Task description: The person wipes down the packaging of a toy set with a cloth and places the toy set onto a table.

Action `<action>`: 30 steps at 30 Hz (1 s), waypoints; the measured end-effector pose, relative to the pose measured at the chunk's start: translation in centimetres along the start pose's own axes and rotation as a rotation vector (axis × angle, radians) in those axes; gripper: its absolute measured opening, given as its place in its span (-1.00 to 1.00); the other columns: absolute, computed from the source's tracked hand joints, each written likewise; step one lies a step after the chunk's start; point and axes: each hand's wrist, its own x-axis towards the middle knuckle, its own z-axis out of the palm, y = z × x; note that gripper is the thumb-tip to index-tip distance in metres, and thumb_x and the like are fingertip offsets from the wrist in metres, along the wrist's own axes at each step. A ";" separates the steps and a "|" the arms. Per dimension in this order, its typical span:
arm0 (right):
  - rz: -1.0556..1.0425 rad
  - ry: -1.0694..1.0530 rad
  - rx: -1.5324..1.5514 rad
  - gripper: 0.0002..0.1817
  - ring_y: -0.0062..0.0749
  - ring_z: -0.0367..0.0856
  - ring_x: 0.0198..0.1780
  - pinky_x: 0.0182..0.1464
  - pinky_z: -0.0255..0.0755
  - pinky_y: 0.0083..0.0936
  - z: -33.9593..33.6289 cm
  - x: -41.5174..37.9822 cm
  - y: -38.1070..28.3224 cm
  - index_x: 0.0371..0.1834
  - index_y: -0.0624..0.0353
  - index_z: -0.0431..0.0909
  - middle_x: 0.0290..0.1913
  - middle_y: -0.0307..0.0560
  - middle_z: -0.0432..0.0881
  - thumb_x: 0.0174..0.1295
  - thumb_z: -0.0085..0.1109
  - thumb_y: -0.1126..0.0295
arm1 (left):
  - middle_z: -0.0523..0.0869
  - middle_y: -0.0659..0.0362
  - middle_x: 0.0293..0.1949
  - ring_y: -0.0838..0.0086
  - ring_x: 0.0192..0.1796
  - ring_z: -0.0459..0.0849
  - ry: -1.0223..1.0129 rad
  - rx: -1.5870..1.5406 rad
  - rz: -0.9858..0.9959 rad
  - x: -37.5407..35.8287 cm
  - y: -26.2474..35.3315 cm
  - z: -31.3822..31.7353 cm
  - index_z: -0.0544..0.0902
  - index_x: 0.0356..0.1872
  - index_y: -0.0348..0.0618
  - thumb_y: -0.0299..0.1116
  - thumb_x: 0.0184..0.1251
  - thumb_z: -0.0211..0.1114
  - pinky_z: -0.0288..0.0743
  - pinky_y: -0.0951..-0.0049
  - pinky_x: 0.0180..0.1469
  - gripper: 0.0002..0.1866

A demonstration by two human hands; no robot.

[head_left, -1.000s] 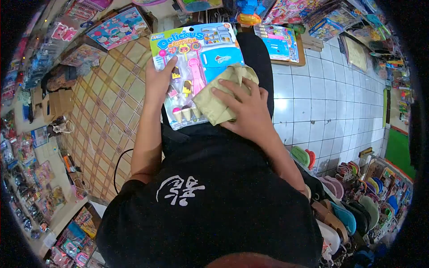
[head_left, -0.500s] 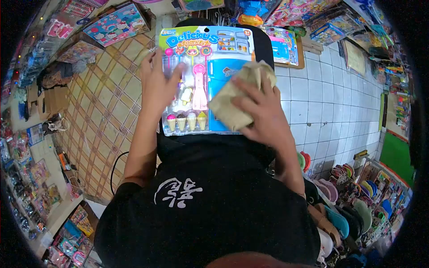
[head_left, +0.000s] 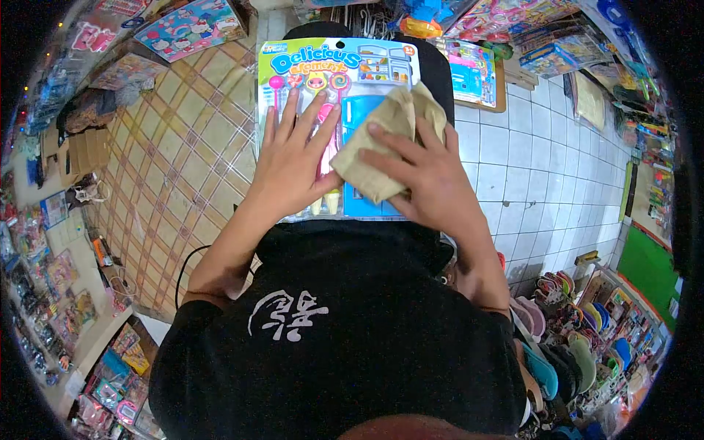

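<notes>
A toy blister pack (head_left: 315, 57) printed "Delicious" lies over my lap, with a picture of a fridge and a blue toy piece on its right half. My left hand (head_left: 287, 172) rests flat on its left half, fingers spread, covering most of the small toy pieces there. Under my right hand (head_left: 440, 183) is a crumpled beige cloth (head_left: 400, 110), held against the blue part of the pack. Parts of the pink piece and the lollipop shapes show between and above my left fingers.
Another boxed toy set (head_left: 469, 73) lies just right of the pack. A Hello Kitty style box (head_left: 192, 31) stands at the upper left. Sandals (head_left: 583, 359) crowd the lower right. Packaged goods (head_left: 55, 293) line the left side. Tiled floor (head_left: 176, 147) shows on both sides.
My left hand has come down from above the pack's left side and now lies spread on it. The right hand and cloth have shifted slightly left across the pack.
</notes>
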 end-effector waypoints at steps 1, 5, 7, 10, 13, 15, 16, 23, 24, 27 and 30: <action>0.005 -0.021 0.052 -0.25 0.02 0.36 0.44 0.33 0.19 0.02 -0.4 -0.4 -0.2 0.24 -0.30 0.64 0.45 -0.35 0.50 -0.19 0.48 0.40 | 0.17 -0.07 0.58 -0.24 0.61 -0.01 0.000 -0.015 0.002 0.0 0.1 -0.2 0.30 0.54 -0.08 0.17 0.04 0.47 -0.13 -0.40 0.52 0.04; 0.008 -0.052 0.141 -0.35 0.04 0.41 0.40 0.35 0.18 0.00 -2.1 -1.3 0.1 0.21 -0.25 0.66 0.39 -0.27 0.57 -0.10 0.38 0.37 | 0.15 -0.11 0.58 -0.27 0.62 -0.05 -0.027 -0.040 -0.013 0.2 0.4 -0.5 0.30 0.54 -0.12 0.33 -0.11 0.50 -0.16 -0.42 0.52 0.18; 0.027 0.019 0.221 -0.39 0.06 0.44 0.37 0.36 0.18 -0.01 -2.4 -0.9 1.4 0.21 -0.24 0.67 0.38 -0.22 0.59 -0.05 0.33 0.34 | 0.15 -0.11 0.58 -0.29 0.62 -0.07 0.001 -0.062 -0.003 0.2 0.3 -0.2 0.31 0.54 -0.13 0.44 -0.14 0.47 -0.17 -0.42 0.51 0.23; -0.044 0.212 0.127 -0.43 0.10 0.37 0.43 0.43 0.13 0.12 -2.0 1.5 2.2 0.22 -0.24 0.66 0.41 -0.19 0.52 0.03 0.36 0.28 | 0.14 -0.11 0.59 -0.31 0.62 -0.08 0.005 -0.045 -0.004 0.2 0.2 0.0 0.31 0.53 -0.13 0.55 -0.18 0.42 -0.18 -0.43 0.51 0.28; -0.043 0.195 0.019 -0.43 0.08 0.28 0.50 0.43 0.07 0.30 0.4 3.6 1.5 0.24 -0.33 0.63 0.43 -0.20 0.49 0.05 0.38 0.21 | 0.14 -0.09 0.59 -0.30 0.62 -0.09 0.016 -0.045 0.003 0.4 0.2 0.1 0.32 0.53 -0.12 0.56 -0.19 0.42 -0.19 -0.42 0.52 0.29; -0.063 0.165 -0.017 -0.40 0.08 0.20 0.55 0.43 -0.01 0.42 1.7 3.7 1.1 0.24 -0.34 0.63 0.44 -0.24 0.47 0.02 0.44 0.17 | 0.14 -0.07 0.59 -0.28 0.62 -0.09 0.035 -0.086 0.000 0.4 0.1 0.0 0.31 0.54 -0.10 0.53 -0.19 0.45 -0.20 -0.41 0.52 0.28; -0.072 0.133 0.009 -0.41 0.08 0.20 0.56 0.43 0.00 0.40 1.8 3.4 1.0 0.22 -0.32 0.63 0.43 -0.24 0.48 0.01 0.44 0.18 | 0.15 -0.06 0.59 -0.26 0.62 -0.09 0.051 -0.121 -0.005 0.3 0.2 -0.1 0.31 0.54 -0.09 0.50 -0.19 0.47 -0.20 -0.40 0.53 0.27; -0.123 -0.108 0.224 -0.43 0.10 0.36 0.48 0.45 0.12 0.05 -1.4 -0.4 0.0 0.16 -0.10 0.68 0.35 -0.17 0.60 -0.06 0.27 0.37 | 0.15 -0.05 0.59 -0.21 0.63 -0.07 -0.052 0.009 -0.028 0.3 -0.3 0.1 0.24 0.58 -0.05 0.27 -0.18 0.58 -0.19 -0.37 0.55 0.24; -0.086 -0.121 0.324 -0.42 0.08 0.41 0.44 0.43 0.16 0.00 -2.0 -0.5 0.3 0.17 -0.07 0.67 0.32 -0.15 0.62 -0.06 0.26 0.36 | 0.16 -0.05 0.58 -0.22 0.63 -0.07 -0.033 0.000 -0.019 0.3 -0.4 0.2 0.26 0.56 -0.07 0.30 -0.18 0.57 -0.19 -0.37 0.54 0.24; 0.001 -0.098 0.517 -0.43 -0.01 0.61 0.25 0.32 0.32 -0.22 -3.7 0.2 1.4 0.19 0.04 0.65 0.17 -0.09 0.72 -0.02 0.21 0.44 | 0.19 -0.07 0.56 -0.23 0.62 -0.05 0.022 -0.042 0.007 0.4 -0.5 0.5 0.33 0.52 -0.14 0.38 -0.18 0.53 -0.18 -0.39 0.53 0.23; -0.002 0.175 0.440 -0.42 -0.05 0.60 0.26 0.28 0.34 -0.25 -3.1 2.8 1.2 0.21 0.05 0.63 0.18 -0.10 0.71 0.02 0.14 0.57 | 0.24 -0.12 0.53 -0.24 0.61 -0.02 0.060 -0.082 0.013 0.5 -0.2 0.2 0.38 0.48 -0.21 0.47 -0.18 0.48 -0.17 -0.39 0.52 0.23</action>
